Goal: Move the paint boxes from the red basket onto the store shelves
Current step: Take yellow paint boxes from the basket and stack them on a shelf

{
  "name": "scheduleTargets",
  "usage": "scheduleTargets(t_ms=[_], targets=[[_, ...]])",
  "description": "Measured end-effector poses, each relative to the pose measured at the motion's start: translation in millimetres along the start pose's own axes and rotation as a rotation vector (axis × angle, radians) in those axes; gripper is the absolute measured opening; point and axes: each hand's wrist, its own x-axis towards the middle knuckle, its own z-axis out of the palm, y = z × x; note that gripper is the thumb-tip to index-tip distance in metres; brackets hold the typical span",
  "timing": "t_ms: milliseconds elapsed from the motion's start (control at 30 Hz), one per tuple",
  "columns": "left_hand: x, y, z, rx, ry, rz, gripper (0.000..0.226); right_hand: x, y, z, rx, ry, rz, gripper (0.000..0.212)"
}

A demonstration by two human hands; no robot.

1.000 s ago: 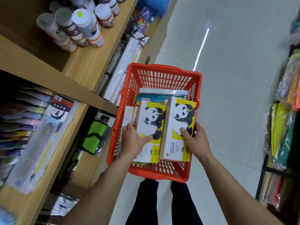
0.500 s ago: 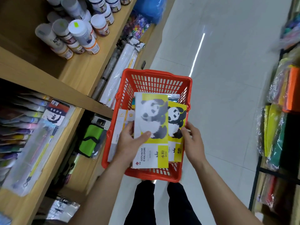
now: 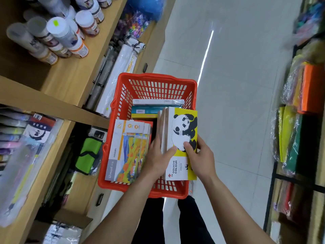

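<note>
A red basket stands on the floor in front of my legs. On its right side I hold a stack of yellow-and-white panda gouache paint boxes on edge. My left hand grips the stack's left side with the thumb on the front. My right hand grips its right edge, thumb on the panda. Colourful landscape-print paint boxes lie in the basket's left half. A teal box and a white box lie at the far end.
Wooden store shelves run along the left with paint bottles, brush packs, a green pouch and white paper rolls. A rack of coloured paper packs lines the right. Tiled floor lies between.
The two panda boxes, held apart before, have been brought together into one stack on the basket's right side. The landscape-print boxes on the left are now uncovered.
</note>
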Motion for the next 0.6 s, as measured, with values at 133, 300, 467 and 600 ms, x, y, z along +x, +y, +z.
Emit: scheduleTargets(t_ms=[133,300,467,600], targets=[[-4.0,-0.9,2.8,-0.076,0.053,0.021,0.056,0.9,-2.0,4.6,0.012,0.031,0.015,0.025],[4.5,7.8,-5.3,-0.151,0.045,-0.076,0.061,-1.3,-9.1,10.9,0.03,0.002,0.028,0.024],[6.2,4.4,-6.1,-0.161,0.08,-0.07,0.078,-4.1,-3.2,9.6,0.056,-0.041,0.05,0.016],[8.5,-3.9,-12.1,-0.213,0.116,-0.098,0.092,-7.7,-7.1,14.6,0.057,-0.044,0.025,0.018]])
